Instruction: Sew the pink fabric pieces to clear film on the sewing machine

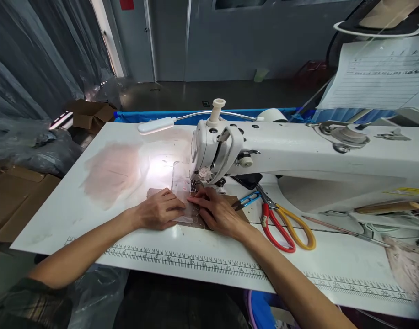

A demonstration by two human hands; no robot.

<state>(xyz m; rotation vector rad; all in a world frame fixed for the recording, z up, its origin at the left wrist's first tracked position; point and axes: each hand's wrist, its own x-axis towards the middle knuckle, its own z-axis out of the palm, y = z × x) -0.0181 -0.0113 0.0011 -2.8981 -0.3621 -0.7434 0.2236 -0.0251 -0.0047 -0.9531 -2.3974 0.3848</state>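
A thin, sheer whitish fabric piece (186,212) lies over a flat brown sheet (200,220) in front of the sewing machine's needle area (196,185). From the left, my left hand (161,210) presses on the fabric, its fingers bent and close together. My right hand (218,211) has its thumb and fingers drawn together at the fabric's right side, just below the presser foot. The exact grip of the fingertips is partly hidden. The white sewing machine (298,146) stands behind and to the right, its lamp (157,125) lighting the work.
Right of my right hand lie blue thread snips (248,200) and scissors (281,224) with red and yellow handles. A pale pink sheer pile (111,173) rests on the left tabletop. A printed ruler (182,260) runs along the front edge. Cardboard boxes (22,201) stand at left.
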